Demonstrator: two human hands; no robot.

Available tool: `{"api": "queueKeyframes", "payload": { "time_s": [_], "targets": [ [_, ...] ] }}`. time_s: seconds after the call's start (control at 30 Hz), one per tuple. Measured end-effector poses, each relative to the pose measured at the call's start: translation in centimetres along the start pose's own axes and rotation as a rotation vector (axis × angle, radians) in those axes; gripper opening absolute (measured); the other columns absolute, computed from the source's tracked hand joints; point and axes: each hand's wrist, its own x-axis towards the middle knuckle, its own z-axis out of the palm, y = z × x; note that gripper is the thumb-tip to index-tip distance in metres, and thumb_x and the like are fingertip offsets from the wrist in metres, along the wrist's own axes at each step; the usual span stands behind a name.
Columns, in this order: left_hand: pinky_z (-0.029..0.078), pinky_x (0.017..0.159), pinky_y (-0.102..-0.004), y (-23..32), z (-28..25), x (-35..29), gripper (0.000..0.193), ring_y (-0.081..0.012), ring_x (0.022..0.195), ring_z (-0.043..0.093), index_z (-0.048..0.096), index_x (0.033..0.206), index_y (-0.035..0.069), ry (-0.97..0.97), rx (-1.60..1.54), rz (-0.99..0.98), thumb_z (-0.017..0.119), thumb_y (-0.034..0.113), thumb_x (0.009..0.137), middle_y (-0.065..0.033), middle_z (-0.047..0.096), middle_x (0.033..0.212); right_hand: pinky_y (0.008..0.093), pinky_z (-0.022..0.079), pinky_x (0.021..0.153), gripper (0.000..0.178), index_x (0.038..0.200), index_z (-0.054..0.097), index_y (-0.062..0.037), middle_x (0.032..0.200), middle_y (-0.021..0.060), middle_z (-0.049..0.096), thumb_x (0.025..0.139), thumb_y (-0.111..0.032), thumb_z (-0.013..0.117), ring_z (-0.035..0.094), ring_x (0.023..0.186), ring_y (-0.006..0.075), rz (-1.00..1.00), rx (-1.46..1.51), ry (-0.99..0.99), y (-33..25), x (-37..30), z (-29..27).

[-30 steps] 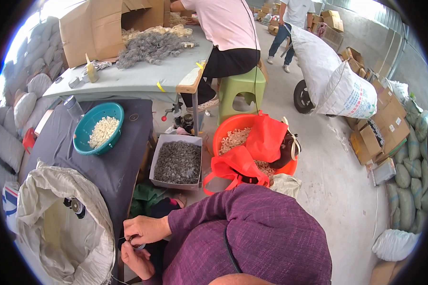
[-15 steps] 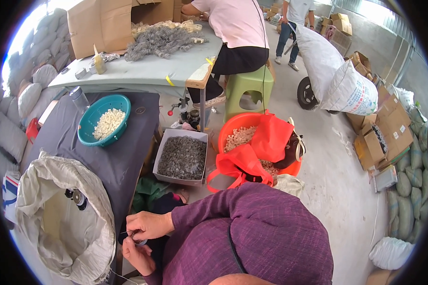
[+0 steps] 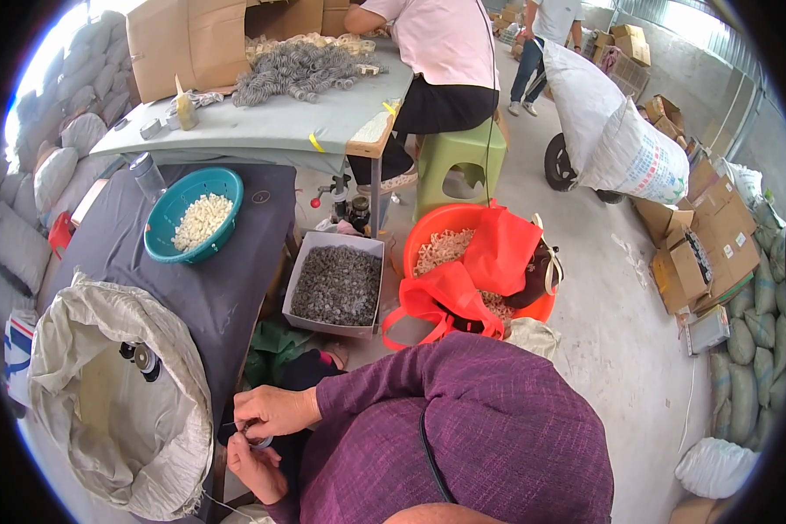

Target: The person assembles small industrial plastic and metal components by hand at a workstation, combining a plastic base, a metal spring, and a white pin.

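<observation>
Dark table (image 3: 227, 297) edge | left hand (image 3: 255, 467), right hand (image 3: 275, 410) pinched together on small grey part (image 3: 258, 439) between them

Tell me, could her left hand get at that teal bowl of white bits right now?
Probably not at once: the left hand is busy pinching a small part with the right hand, though the path to the teal bowl looks unobstructed.

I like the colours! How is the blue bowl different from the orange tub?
The bowl is teal, small, and sits up on the dark table; the tub is orange, bigger, and stands on the floor. The bowl is uncovered; a red bag drapes over the tub. Both are round and hold small pale pieces.
</observation>
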Motion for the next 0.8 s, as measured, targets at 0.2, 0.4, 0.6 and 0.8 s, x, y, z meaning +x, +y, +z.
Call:
{"api": "queueKeyframes", "payload": {
  "time_s": [0.2, 0.4, 0.6, 0.8],
  "targets": [
    [0.030, 0.033, -0.0175, -0.1, -0.6, -0.4, 0.026, -0.0070, 0.036, 0.044, 0.051, 0.078, 0.005, -0.005, -0.014, 0.000, 0.051, 0.026, 0.094, -0.0027, 0.053, 0.062, 0.0350, 0.046, 0.064, 0.015, 0.077, 0.059, -0.0003, 0.077, 0.0113, 0.055, 0.069, -0.011, 0.065, 0.058, 0.073, 0.0274, 0.026, 0.015, 0.011, -0.1, -0.3, 0.8],
    [0.030, 0.033, -0.0175, -0.2, -1.4, -1.2, 0.025, -0.0069, 0.037, 0.044, 0.051, 0.078, 0.006, 0.004, -0.022, -0.005, 0.050, 0.025, 0.094, -0.0020, 0.054, 0.064, 0.0339, 0.046, 0.062, 0.014, 0.076, 0.058, -0.0003, 0.077, 0.0110, 0.055, 0.070, -0.010, 0.066, 0.059, 0.072, 0.0257, 0.056, 0.068, 0.018, -0.6, -0.7, 1.8],
    [0.030, 0.033, -0.0179, -0.7, -2.5, -1.6, 0.024, -0.0074, 0.037, 0.044, 0.052, 0.080, 0.006, -0.007, -0.033, -0.003, 0.050, 0.026, 0.094, -0.0018, 0.055, 0.066, 0.0333, 0.046, 0.061, 0.013, 0.076, 0.058, -0.0002, 0.076, 0.0113, 0.055, 0.070, -0.010, 0.066, 0.058, 0.070, 0.0251, 0.031, 0.069, 0.026, -0.5, -1.1, 2.6],
    [0.030, 0.033, -0.0175, 0.0, -1.8, -1.8, 0.026, -0.0064, 0.037, 0.043, 0.050, 0.076, 0.007, -0.009, 0.003, -0.009, 0.049, 0.025, 0.094, -0.0007, 0.052, 0.063, 0.0328, 0.046, 0.062, 0.014, 0.079, 0.058, 0.0013, 0.075, 0.0113, 0.058, 0.074, -0.010, 0.064, 0.059, 0.071, 0.0243, 0.052, 0.040, -0.021, -0.2, -1.2, 2.4]
  ]
}}
